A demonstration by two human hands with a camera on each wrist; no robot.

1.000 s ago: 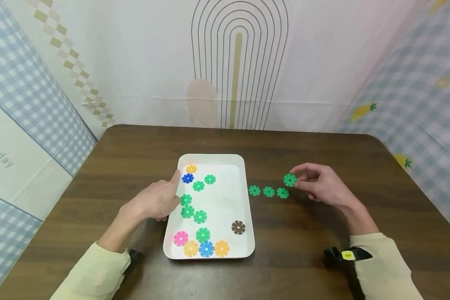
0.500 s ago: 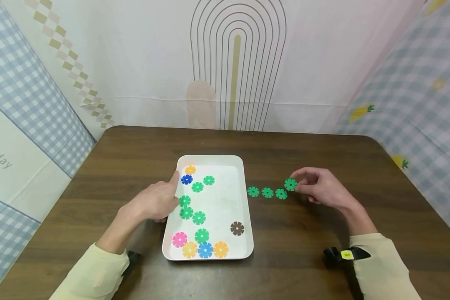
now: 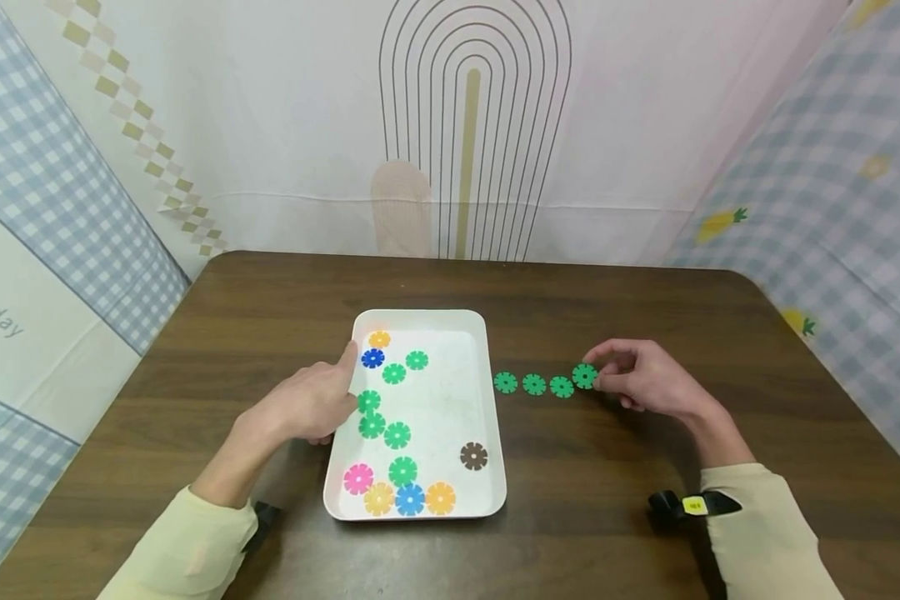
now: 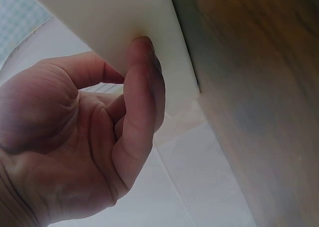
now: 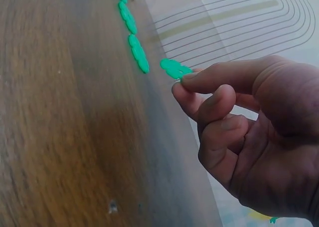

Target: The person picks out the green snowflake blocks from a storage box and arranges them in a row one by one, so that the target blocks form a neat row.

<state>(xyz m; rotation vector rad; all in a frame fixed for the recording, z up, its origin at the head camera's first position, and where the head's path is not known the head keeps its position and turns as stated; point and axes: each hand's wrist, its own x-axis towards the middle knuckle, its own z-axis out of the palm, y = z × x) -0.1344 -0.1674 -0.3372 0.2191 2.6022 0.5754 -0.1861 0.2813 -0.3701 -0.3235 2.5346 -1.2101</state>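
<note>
Got a brown wood table (image 3: 592, 517) backed by white printed cloth (image 3: 622, 108), with blue-checked cloth (image 3: 840, 208) at the sides. Sitting on table, a bit left of middle: white tray (image 3: 450, 396). Scattered inside tray: six green discs (image 3: 397, 435), three yellow-orange discs (image 3: 440, 498), dark blue disc (image 3: 372, 357) near far left corner, light blue disc (image 3: 409, 500) and pink disc (image 3: 358, 478) along near end, brown disc (image 3: 473, 456) by right wall. Laid flat right of tray: row of three green discs (image 3: 534, 384), running sideways. Blocked from head view by left fingers: part of tray's left rim. Wearing black wrist devices (image 3: 693, 507) below pale sleeves (image 3: 761, 529). Left hand (image 3: 311, 400): gripping tray's left edge, digits over rim, fingertip against outer face in left wrist view. Right hand (image 3: 645, 379): pinching held green disc (image 3: 585, 376) between thumb and index, gap down to disc thickness, other fingers loosely curled. Held up off table, just beyond row's right end, apart from last disc in right wrist view.
</note>
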